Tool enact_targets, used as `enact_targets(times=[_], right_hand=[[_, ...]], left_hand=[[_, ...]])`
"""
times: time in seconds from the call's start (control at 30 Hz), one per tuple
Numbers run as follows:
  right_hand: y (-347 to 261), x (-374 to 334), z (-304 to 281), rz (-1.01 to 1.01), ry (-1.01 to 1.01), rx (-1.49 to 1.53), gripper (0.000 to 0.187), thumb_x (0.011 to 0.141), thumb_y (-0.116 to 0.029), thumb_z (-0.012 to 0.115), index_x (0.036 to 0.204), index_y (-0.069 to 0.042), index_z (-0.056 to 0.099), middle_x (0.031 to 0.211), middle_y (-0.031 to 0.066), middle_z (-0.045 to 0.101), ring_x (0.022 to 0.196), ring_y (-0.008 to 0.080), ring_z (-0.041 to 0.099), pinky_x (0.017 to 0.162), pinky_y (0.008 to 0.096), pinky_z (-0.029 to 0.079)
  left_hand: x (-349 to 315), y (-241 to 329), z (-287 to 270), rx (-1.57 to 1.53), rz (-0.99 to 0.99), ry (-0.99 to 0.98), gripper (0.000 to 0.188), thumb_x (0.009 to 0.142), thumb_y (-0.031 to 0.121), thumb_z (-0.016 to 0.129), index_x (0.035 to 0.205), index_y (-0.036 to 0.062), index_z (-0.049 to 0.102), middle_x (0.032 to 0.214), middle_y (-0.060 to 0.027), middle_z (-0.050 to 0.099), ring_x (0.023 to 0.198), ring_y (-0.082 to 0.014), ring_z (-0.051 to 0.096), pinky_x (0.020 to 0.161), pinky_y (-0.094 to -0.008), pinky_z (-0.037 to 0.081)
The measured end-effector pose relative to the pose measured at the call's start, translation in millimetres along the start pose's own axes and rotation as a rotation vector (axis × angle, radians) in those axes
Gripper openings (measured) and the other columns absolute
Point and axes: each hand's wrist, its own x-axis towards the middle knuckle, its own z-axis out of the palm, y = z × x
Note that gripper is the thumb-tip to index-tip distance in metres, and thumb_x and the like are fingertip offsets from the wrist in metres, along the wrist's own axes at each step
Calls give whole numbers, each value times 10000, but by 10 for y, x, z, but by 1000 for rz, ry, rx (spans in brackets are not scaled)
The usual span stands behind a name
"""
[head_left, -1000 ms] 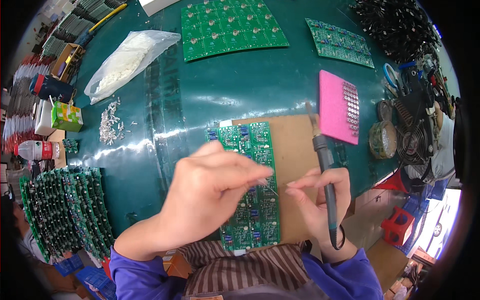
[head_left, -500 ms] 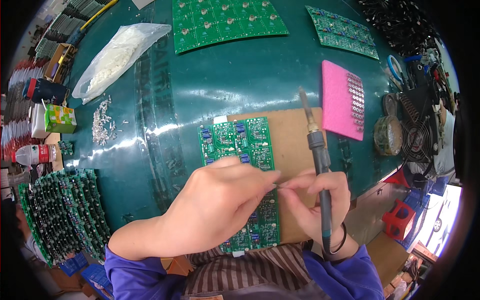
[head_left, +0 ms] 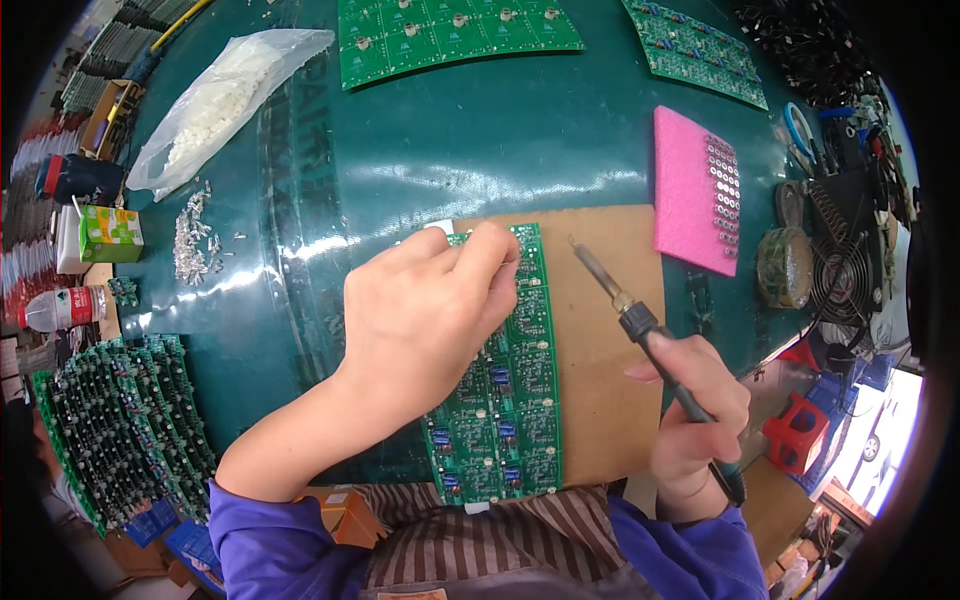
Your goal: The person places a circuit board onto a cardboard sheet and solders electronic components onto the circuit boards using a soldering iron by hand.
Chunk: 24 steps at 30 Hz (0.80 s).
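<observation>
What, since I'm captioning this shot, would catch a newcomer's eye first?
Likely the pink slab at upper right, bright against the green tabletop and lined with small round parts. Next, the soldering iron in the right hand, its tip over the brown sheet. At centre, the left hand hides part of a circuit board.

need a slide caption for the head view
Left hand pinched above a green circuit board; right hand grips a soldering iron, its tip clear of the board.

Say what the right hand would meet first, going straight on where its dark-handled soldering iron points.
The right hand would probably meet the large green rectangular circuit board ahead; depth is unclear, so the flat brown board beneath might come first.
</observation>
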Motion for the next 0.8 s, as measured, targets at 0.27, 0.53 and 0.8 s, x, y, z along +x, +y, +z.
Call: enact_targets(times=[0.27, 0.53, 0.8], right_hand=[[-172, 12, 235, 400, 279, 0, 207, 835, -58, 643, 1018, 38, 639, 757, 108, 684, 649, 151, 654, 596, 239, 499], [-50, 8, 254, 285, 273, -35, 227, 773, -34, 679, 980, 54, 647, 730, 118, 671, 621, 146, 641, 563, 232, 490], [-53, 9, 235, 178, 228, -92, 214, 726, 5, 681, 925, 75, 649, 722, 133, 643, 555, 169, 584, 520, 256, 463]], left_hand=[[-69, 48, 169, 47, -22, 83, 174, 754, 53, 743, 886, 87, 634, 670, -14, 617, 595, -179, 549, 475, -324, 438], [-57, 35, 194, 33, -3, 90, 176, 721, 33, 753, 848, 84, 642, 637, -14, 589, 571, -170, 504, 476, -312, 424], [-45, 36, 168, -28, -32, 63, 199, 686, 0, 751, 845, 68, 651, 661, -28, 617, 571, -185, 502, 507, -317, 430]])
